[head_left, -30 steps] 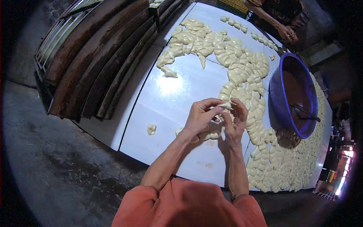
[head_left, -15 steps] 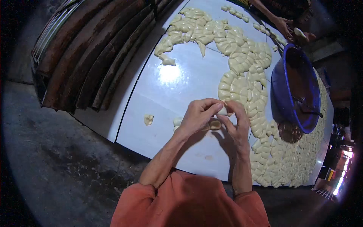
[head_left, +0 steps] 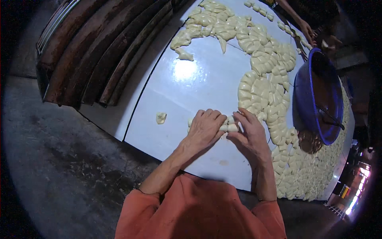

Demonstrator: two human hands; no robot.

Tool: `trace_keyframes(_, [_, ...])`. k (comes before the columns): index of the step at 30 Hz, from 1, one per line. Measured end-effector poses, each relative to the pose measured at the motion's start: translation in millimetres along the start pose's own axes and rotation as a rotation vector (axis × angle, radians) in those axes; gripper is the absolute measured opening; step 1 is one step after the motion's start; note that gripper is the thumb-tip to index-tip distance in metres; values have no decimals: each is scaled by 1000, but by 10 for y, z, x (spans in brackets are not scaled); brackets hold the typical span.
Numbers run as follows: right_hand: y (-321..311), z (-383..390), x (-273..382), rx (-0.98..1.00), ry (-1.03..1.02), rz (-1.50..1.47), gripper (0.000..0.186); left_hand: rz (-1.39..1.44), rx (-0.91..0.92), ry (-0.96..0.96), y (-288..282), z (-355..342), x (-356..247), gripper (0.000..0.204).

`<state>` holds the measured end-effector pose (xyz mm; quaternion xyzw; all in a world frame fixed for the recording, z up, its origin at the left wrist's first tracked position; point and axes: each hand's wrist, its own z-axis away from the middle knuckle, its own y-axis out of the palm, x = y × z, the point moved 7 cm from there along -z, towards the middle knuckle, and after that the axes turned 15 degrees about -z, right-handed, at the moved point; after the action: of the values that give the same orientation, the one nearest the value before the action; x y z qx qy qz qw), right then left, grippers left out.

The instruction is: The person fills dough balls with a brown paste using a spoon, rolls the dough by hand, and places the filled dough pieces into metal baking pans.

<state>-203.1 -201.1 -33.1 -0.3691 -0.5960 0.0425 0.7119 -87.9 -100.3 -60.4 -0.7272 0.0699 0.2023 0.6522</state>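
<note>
Two short rows of pale dough pieces (head_left: pixel 232 124) lie side by side on the white tabletop, partly under my hands. My left hand (head_left: pixel 204 126) rests palm down over their left part, fingers stretched out, so most of the pieces there are hidden. At the right end my right hand (head_left: pixel 254 134) curves its thumb and fingers round the end pieces. One loose lump of dough (head_left: pixel 160 118) sits to the left, apart from my hands. Beyond and to the right spreads a long band of many dough pieces (head_left: pixel 254 89), pressed against one another.
A deep blue basin (head_left: pixel 299 85) with brown contents and a dark-handled utensil (head_left: pixel 331 116) stands at the right among the dough. Dark curved trays (head_left: pixel 93 51) are stacked at the far left. Another person's hand (head_left: pixel 307 32) works at the far right edge of the white table (head_left: pixel 167 91).
Both hands were pinching a dough piece above the row. Now my left hand lies flat on the row and my right hand cups its right end. The other person's hand has shifted.
</note>
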Motion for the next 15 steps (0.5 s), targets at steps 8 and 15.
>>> trace_keyframes(8, [283, -123, -25, 108, -440, 237, 86, -104, -54, -53, -209, 461, 399, 104])
trace_keyframes(15, [441, -252, -43, 251, -524, 326, 75, -18, 17, 35, -178, 344, 410, 89])
